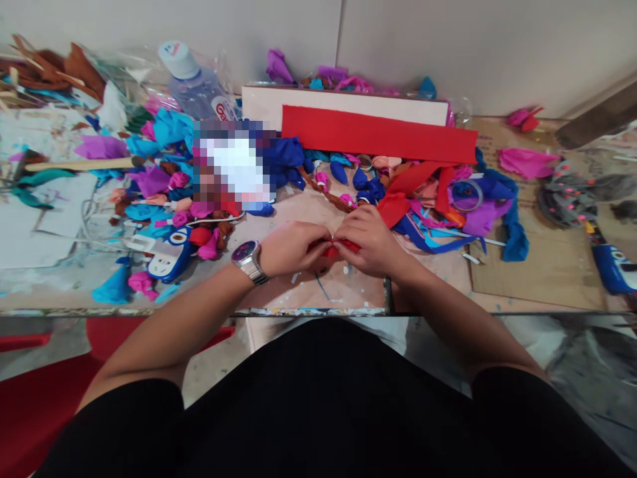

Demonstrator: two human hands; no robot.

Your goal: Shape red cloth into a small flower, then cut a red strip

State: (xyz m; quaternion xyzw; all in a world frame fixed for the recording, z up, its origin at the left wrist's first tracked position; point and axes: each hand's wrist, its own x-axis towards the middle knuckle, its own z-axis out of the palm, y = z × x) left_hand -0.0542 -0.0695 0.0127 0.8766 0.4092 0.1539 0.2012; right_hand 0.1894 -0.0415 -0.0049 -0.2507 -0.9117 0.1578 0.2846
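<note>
My left hand [291, 247] and my right hand [367, 240] meet at the middle of the table, both pinched on a small piece of red crepe paper [334, 250] held between the fingertips. A silver wristwatch [247, 259] sits on my left wrist. The red paper runs up from my right hand as a strip [405, 189] toward a long flat red sheet [378, 135] lying on a pale board [343, 101]. Most of the small red piece is hidden by my fingers.
Crumpled blue, purple, pink and teal paper pieces [164, 179] litter the table's left and centre. A clear bottle [192, 79] stands at the back left, a tape roll [468, 194] right of centre, a wooden stick [79, 164] at left, cardboard [542, 265] at right.
</note>
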